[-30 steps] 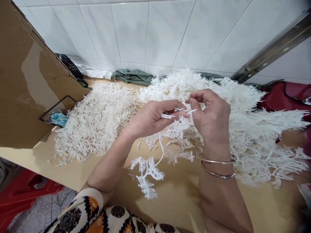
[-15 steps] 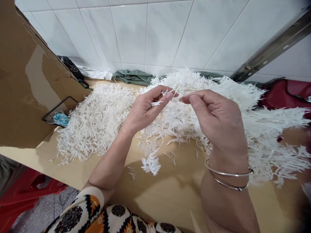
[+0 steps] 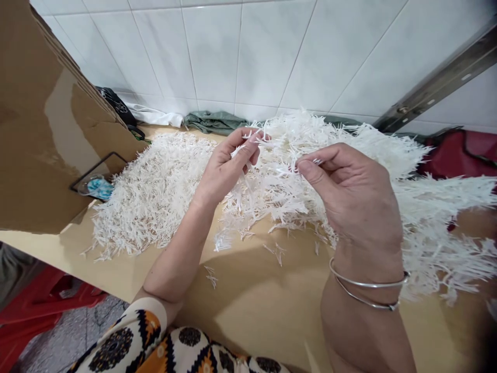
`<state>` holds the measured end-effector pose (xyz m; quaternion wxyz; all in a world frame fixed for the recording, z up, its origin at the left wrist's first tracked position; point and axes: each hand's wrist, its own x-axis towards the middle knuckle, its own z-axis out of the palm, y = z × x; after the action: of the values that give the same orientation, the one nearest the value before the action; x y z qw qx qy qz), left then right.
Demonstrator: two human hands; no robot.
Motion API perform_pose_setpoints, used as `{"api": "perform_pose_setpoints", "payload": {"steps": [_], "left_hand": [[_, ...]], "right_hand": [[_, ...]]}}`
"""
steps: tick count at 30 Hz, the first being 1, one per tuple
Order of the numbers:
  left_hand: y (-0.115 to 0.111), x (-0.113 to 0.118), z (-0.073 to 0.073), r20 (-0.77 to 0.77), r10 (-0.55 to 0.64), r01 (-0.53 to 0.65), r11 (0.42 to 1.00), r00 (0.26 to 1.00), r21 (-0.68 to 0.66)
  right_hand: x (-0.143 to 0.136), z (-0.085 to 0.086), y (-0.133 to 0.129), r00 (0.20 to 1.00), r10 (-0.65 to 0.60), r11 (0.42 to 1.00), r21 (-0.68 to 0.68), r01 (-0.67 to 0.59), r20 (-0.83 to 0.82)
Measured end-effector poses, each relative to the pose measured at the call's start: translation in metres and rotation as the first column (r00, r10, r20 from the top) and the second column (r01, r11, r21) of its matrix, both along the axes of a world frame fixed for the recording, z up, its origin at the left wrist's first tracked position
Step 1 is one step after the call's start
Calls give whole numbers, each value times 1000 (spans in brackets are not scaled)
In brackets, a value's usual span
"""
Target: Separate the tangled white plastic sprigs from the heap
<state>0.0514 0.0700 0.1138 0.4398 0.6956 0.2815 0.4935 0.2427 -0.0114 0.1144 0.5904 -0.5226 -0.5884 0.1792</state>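
Note:
My left hand (image 3: pixel 229 163) is closed on white branching strands, with thumb and forefinger pinched together and part of the strands hanging below the palm. To its right, my right hand (image 3: pixel 345 189) pinches a small white sprig (image 3: pixel 287 170) between thumb and forefinger. The two hands are apart, above a loose heap of white strands (image 3: pixel 287 202). Left of my left hand lies a denser pile of short white pieces (image 3: pixel 151 191). A few loose sprigs (image 3: pixel 210 277) rest on the tabletop (image 3: pixel 248 311) nearer to me.
A cardboard box (image 3: pixel 46 134) stands at the left. Green cloth (image 3: pixel 217 122) lies along the tiled wall. A metal bar (image 3: pixel 435 93) and a dark red bag (image 3: pixel 462 153) are at the right. Red stools (image 3: pixel 50 295) stand at lower left.
My hands have moved apart, the left one a little up and left. A white sprig now shows in my right fingers. The hanging strands have swung left and blurred.

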Motion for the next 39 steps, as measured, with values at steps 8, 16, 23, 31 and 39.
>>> {"api": "perform_pose_setpoints", "payload": {"steps": [8,16,23,31,39], "left_hand": [[-8,7,2,-22,-43,43,999,999,22],[-7,9,-2,-33,-86,86,996,996,-2],[-12,9,2,-37,-154,153,988,987,-29],[-10,9,2,-34,-92,92,996,995,-1],[-12,12,-3,-35,-43,47,991,998,124]], "right_hand": [[-13,0,0,998,56,998,31,-58,37],[-29,0,-2,970,-193,974,149,171,145],[-24,-14,11,996,2,997,83,5,-88],[-18,-21,15,993,95,995,7,-95,-66],[-29,-11,11,967,-215,974,103,202,137]]}}
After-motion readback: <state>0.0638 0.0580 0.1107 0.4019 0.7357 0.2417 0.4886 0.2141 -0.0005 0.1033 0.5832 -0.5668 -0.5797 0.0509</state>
